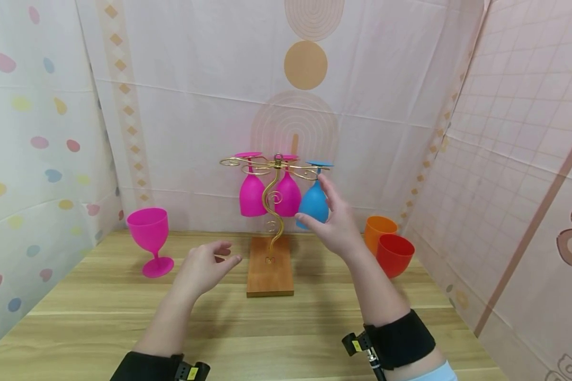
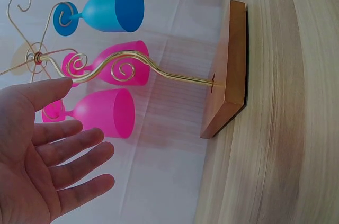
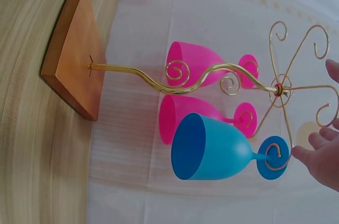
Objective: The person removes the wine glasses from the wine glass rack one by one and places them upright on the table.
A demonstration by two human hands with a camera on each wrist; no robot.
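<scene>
Head — fingers [image 1: 331, 193] spread near blue goblet [image 1: 314, 202]

Bright, diffuse light filling head view; soft shadows spreading over wooden bench [image 1: 314, 341]; gold goblet-rack stem [image 3: 119, 69] glinting; wrist views looking hazier, creased backdrop [image 2: 164, 181] softening.

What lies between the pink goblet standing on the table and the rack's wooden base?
In the head view, the left hand shows between the standing pink goblet and the wooden base; no other object does.
</scene>
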